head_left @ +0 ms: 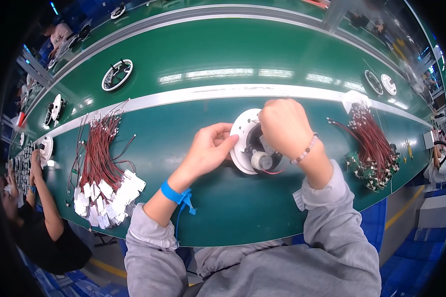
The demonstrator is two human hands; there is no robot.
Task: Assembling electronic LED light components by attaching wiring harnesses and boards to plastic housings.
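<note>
Between my hands, a round white plastic housing (240, 143) stands tilted on the green bench, its black inner side facing right. A small silvery motor (261, 161) with a red wire sits low in it. My left hand (210, 148), with a blue strap at its wrist, pinches the housing's left rim between thumb and fingers. My right hand (285, 121) is curled closed over the housing's upper right side. Its fingertips are hidden behind the hand, so I cannot make out what they hold.
Left lies a heap of red-black wires (101, 153) with white packs (106, 200). On the right are more wires (369, 138) with green circuit boards (374, 171). Beyond a pale rail (233, 91), a white ring part (117, 75) lies on a green belt. A co-worker (44, 222) works at left.
</note>
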